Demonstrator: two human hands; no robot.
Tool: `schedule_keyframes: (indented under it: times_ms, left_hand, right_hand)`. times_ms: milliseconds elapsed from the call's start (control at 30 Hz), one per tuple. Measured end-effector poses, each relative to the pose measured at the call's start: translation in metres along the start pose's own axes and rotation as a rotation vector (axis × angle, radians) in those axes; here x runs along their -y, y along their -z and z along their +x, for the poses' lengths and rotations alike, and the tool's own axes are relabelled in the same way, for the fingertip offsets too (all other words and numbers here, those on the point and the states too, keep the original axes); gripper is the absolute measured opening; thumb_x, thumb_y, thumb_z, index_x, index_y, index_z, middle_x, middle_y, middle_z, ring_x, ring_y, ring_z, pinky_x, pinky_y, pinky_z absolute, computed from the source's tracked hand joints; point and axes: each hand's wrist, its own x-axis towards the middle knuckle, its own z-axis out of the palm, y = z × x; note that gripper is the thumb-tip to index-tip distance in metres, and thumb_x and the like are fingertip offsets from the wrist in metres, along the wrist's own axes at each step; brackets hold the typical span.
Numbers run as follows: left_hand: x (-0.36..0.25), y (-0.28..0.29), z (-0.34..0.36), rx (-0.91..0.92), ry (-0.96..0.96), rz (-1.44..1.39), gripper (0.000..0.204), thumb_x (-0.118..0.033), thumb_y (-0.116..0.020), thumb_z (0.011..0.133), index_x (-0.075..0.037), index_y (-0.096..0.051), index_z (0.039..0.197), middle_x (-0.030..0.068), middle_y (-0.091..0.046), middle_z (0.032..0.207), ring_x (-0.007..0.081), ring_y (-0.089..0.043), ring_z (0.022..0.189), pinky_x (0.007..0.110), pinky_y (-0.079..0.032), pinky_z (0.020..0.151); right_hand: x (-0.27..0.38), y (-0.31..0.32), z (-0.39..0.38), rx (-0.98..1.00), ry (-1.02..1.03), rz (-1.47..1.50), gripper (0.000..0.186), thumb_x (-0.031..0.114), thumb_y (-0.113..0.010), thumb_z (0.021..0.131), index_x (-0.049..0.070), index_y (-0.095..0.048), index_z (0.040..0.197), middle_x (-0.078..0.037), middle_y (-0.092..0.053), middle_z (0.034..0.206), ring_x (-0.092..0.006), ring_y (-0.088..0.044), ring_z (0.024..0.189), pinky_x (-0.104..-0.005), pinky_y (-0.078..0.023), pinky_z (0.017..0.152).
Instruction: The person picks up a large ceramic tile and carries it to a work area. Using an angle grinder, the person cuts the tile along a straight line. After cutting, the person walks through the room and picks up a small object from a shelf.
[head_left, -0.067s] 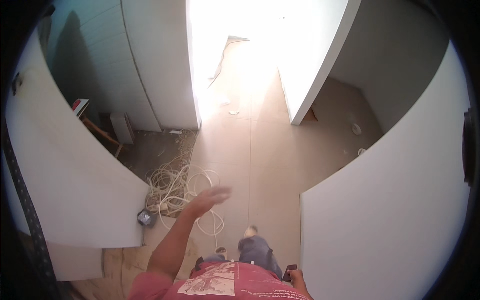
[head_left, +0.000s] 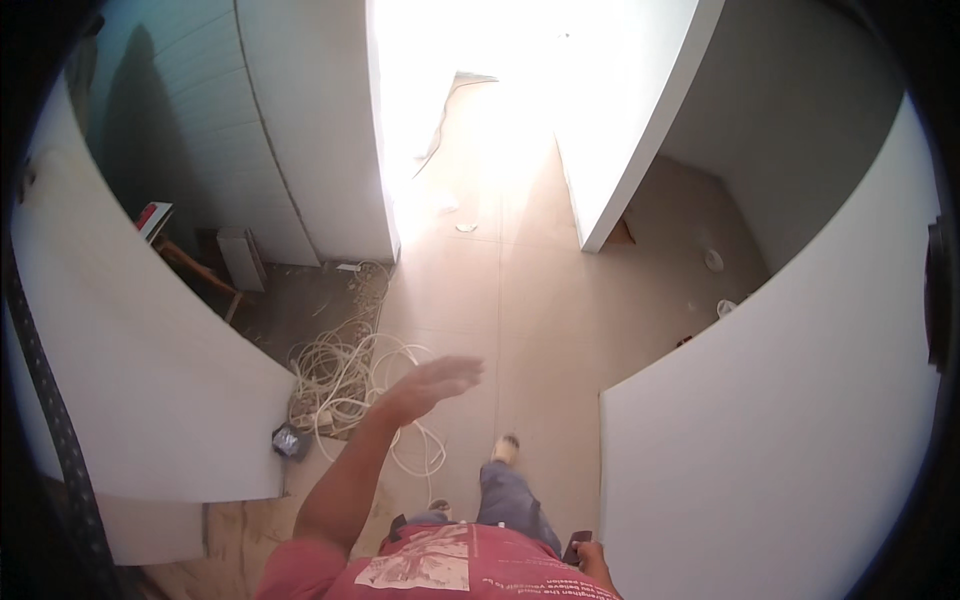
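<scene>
My left hand (head_left: pixel 432 386) swings out in front of my body, fingers stretched and slightly blurred, with nothing in it. Behind and below it, a tangle of white cable (head_left: pixel 335 375) lies on the floor, apart from the hand. Low at my right side, my right hand (head_left: pixel 592 556) is closed around a small dark rectangular thing (head_left: pixel 577 545) that looks like a phone; my fingers and body hide part of it.
White walls stand close on the left (head_left: pixel 160 370) and right (head_left: pixel 770 440). A tiled floor (head_left: pixel 535 310) runs ahead to a bright opening. A dark bundle (head_left: pixel 290 441) lies by the left wall's end. A wooden piece (head_left: pixel 190 262) leans in the left room.
My left hand has moved up and to the right. One foot has stepped forward. My right hand stays low at my side with the dark thing.
</scene>
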Motion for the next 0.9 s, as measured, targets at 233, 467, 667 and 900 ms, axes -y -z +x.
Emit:
schedule_keyframes:
  times_ms: [233,467,667,900]
  left_hand:
    - [-0.247,-0.008,0.177,0.541,-0.871,0.082,0.046,-0.006,-0.052,0.094,0.006,-0.042,0.137,0.0264,-0.052,0.131,0.0321,-0.054,0.122,0.044,-0.044,0.102]
    - [-0.318,0.014,0.306,0.695,-1.124,0.069,0.047,-0.012,-0.056,0.092,0.001,-0.045,0.135,0.0257,-0.05,0.131,0.0328,-0.053,0.121,0.046,-0.043,0.101]
    - [-0.305,0.1,0.445,0.637,-1.101,-0.05,0.048,-0.017,-0.06,0.09,-0.002,-0.048,0.134,0.025,-0.049,0.131,0.0334,-0.053,0.12,0.047,-0.043,0.1]
    - [-0.228,0.236,0.633,0.413,-0.491,-0.267,0.059,-0.027,-0.063,0.088,-0.006,-0.045,0.14,0.022,-0.045,0.134,0.0325,-0.049,0.122,0.047,-0.038,0.103]
  right_hand:
    - [0.183,-0.018,0.113,0.134,0.29,-0.623,0.035,0.01,-0.066,0.082,-0.001,-0.059,0.114,-0.014,-0.066,0.102,-0.0281,-0.066,0.086,-0.0443,-0.055,0.076]
    - [0.532,-0.044,0.172,0.125,0.43,-0.318,0.033,0.015,-0.065,0.081,-0.001,-0.063,0.11,-0.012,-0.068,0.101,-0.0233,-0.065,0.089,-0.0383,-0.053,0.076]
    - [0.791,-0.07,0.202,0.191,0.487,-0.093,0.031,0.011,-0.068,0.079,0.003,-0.061,0.108,-0.004,-0.064,0.089,-0.0171,-0.059,0.076,-0.0352,-0.052,0.071]
    - [0.871,-0.115,0.247,0.11,0.255,-0.071,0.035,0.01,-0.068,0.079,0.003,-0.06,0.112,-0.009,-0.064,0.098,-0.0241,-0.063,0.082,-0.0415,-0.052,0.069]
